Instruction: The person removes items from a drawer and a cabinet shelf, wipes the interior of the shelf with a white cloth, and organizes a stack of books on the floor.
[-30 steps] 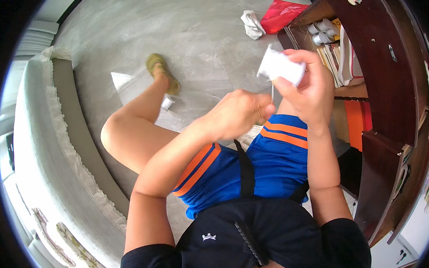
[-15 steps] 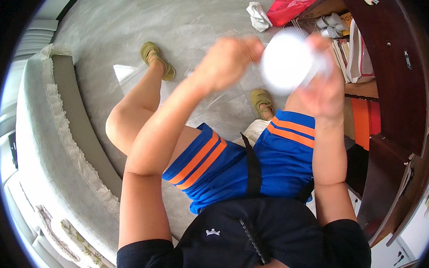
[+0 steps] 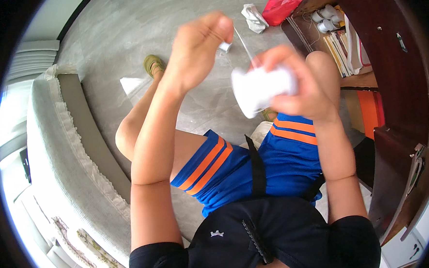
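Note:
A white spool (image 3: pixel 258 89), wide flanges at its ends and blurred by motion, lies sideways in my right hand (image 3: pixel 306 88), whose fingers are wrapped round it. From it a thin white thread (image 3: pixel 245 46) runs taut up to my left hand (image 3: pixel 201 47), which is raised farther away and to the left. The fingers of my left hand are pinched together on the thread. A small white object (image 3: pixel 225 46) shows just beside that hand; I cannot tell whether it is held or lies beyond it.
An open dark wooden cabinet (image 3: pixel 392 100) stands at my right, with several white spools (image 3: pixel 326 19) and books (image 3: pixel 339 54) inside. A red bag (image 3: pixel 283 6) and crumpled white paper (image 3: pixel 254 19) lie on the floor ahead. A covered bed or sofa (image 3: pixel 70 156) is at my left.
My left hand has moved up and left, apart from the spool, and the thread now shows stretched between them. My right hand has come lower and left, turning the spool sideways.

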{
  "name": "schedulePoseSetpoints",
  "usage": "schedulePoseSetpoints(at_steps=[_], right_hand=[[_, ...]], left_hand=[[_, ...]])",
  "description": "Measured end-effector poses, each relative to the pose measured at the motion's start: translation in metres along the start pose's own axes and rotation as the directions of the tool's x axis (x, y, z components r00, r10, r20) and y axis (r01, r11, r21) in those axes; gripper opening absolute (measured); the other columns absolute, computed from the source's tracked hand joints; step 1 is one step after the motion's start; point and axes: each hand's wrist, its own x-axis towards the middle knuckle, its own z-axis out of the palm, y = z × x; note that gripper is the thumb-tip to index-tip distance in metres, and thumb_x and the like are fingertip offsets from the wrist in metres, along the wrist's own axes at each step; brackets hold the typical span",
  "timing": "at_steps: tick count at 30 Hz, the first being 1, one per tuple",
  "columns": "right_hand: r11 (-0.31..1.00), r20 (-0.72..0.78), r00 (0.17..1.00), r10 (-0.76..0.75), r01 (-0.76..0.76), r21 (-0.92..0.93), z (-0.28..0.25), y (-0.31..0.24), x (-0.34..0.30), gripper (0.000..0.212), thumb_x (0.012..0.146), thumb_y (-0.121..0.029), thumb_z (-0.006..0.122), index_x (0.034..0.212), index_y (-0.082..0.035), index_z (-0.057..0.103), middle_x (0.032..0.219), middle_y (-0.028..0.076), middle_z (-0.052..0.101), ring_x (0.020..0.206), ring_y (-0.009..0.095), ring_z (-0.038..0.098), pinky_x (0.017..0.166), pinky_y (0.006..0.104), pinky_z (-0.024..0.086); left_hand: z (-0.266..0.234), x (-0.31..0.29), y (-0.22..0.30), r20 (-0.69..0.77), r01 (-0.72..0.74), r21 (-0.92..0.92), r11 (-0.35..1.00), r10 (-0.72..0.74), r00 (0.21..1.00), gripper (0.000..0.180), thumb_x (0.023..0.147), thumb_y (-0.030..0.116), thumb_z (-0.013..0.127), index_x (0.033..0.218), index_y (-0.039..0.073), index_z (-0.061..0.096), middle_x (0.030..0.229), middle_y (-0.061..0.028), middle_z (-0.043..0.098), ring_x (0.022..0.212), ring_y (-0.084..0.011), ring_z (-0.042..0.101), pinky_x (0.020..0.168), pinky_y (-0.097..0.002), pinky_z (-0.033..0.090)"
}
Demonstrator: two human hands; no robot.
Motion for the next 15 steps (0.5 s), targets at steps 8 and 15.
schedulePoseSetpoints(at_steps=[8, 15], right_hand=[[0.992, 0.254, 0.962, 0.105, -0.119, 0.039, 0.012, -0.021, -0.041, 0.044, 0.063, -0.01, 0.074, 0.102, -0.007, 0.053, 0.108, 0.007, 0.055, 0.101, 0.016, 0.054, 0.085, 0.0323, 0.045], [0.929, 0.165, 0.979, 0.117, -0.049, -0.367, 0.018, -0.019, -0.076, 0.038, 0.066, -0.003, 0.068, 0.099, -0.006, 0.049, 0.102, 0.013, 0.052, 0.097, 0.024, 0.053, 0.086, 0.0358, 0.044]], left_hand=[[0.014, -0.045, -0.003, 0.179, -0.192, 0.146, 0.97, 0.165, 0.97, 0.018, 0.09, 0.015, 0.051, 0.082, 0.0, 0.054, 0.068, -0.0172, 0.057, 0.064, -0.0328, 0.056, 0.062, -0.036, 0.046], [0.022, -0.109, 0.006, 0.282, -0.088, -0.14, 0.986, 0.125, 0.951, 0.014, 0.09, 0.012, 0.052, 0.079, 0.003, 0.053, 0.074, -0.0133, 0.058, 0.065, -0.034, 0.058, 0.058, -0.0389, 0.047]])
